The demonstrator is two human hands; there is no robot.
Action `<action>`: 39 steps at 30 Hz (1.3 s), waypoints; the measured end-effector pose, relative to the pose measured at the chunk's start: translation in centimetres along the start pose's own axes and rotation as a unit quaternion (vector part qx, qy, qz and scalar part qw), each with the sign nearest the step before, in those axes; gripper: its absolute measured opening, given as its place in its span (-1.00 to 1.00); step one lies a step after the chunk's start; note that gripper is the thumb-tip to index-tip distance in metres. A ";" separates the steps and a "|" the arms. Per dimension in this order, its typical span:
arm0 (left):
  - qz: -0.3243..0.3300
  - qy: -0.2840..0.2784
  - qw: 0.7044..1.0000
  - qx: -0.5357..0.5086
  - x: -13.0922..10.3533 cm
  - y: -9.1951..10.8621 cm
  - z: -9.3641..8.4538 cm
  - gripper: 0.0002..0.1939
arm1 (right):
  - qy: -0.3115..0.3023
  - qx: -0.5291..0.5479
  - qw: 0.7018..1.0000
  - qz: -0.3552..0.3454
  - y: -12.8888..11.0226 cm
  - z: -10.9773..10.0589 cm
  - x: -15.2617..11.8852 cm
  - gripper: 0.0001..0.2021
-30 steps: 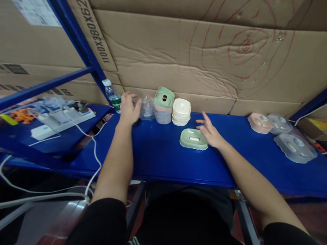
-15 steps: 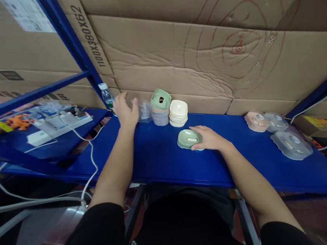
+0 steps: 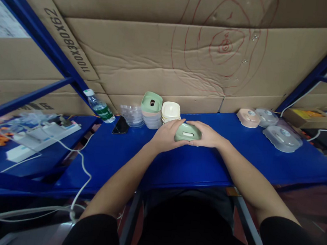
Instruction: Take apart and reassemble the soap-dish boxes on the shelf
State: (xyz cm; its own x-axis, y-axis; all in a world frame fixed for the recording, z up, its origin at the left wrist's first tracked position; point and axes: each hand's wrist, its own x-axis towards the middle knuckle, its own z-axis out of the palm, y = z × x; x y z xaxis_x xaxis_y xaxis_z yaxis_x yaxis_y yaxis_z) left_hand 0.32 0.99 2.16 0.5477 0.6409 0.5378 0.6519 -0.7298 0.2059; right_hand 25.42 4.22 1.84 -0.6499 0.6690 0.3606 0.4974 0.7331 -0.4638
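Observation:
Both hands are wrapped round a small green dish (image 3: 188,133) with a pale slot in its middle, low over the blue table (image 3: 176,166). My left hand (image 3: 168,135) grips its left side, and my right hand (image 3: 207,135) its right side. Behind my left hand stands a stack of cream containers (image 3: 171,110), partly hidden by the fingers. To its left are a green lid with an opening (image 3: 152,103) on top of stacked pale containers (image 3: 152,121), and a stack of clear plastic covers (image 3: 132,115).
A water bottle (image 3: 100,106) leans near a black phone (image 3: 120,125) at the left. Far right on the table sit a pink box (image 3: 248,118) and clear-lidded boxes (image 3: 282,138). A power strip (image 3: 43,141) with cables lies at the left; cardboard (image 3: 147,47) walls the back.
My left hand has come from beside the bottle to the green dish and closed on its left side. My right hand stays on the dish. The view has shifted slightly.

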 end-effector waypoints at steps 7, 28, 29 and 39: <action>-0.053 -0.015 0.994 -0.094 0.0 -1.1 -0.3 0.07 | 0.040 0.076 0.996 0.023 0.4 0.1 0.1 -0.08; -0.038 -0.031 0.995 -0.092 -0.2 -1.7 -0.7 0.01 | 0.087 0.138 0.987 0.011 0.7 0.3 0.0 -0.09; -0.038 -0.027 0.994 -0.096 -0.2 -1.6 -0.7 -0.02 | 0.088 0.135 0.987 0.006 0.8 0.3 0.0 -0.09; -0.149 0.018 0.982 -0.114 -0.4 -2.4 -1.2 -0.34 | 0.146 0.127 0.981 -0.023 -0.6 -0.2 0.1 -0.31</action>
State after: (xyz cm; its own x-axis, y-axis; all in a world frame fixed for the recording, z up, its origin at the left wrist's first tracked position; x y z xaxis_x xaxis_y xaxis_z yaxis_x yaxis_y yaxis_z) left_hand -2.09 2.24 2.47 0.3299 0.8281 0.4532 0.6438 -0.5485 0.5335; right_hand 25.15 3.89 2.37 -0.4581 0.6696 0.5846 0.2882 0.7340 -0.6149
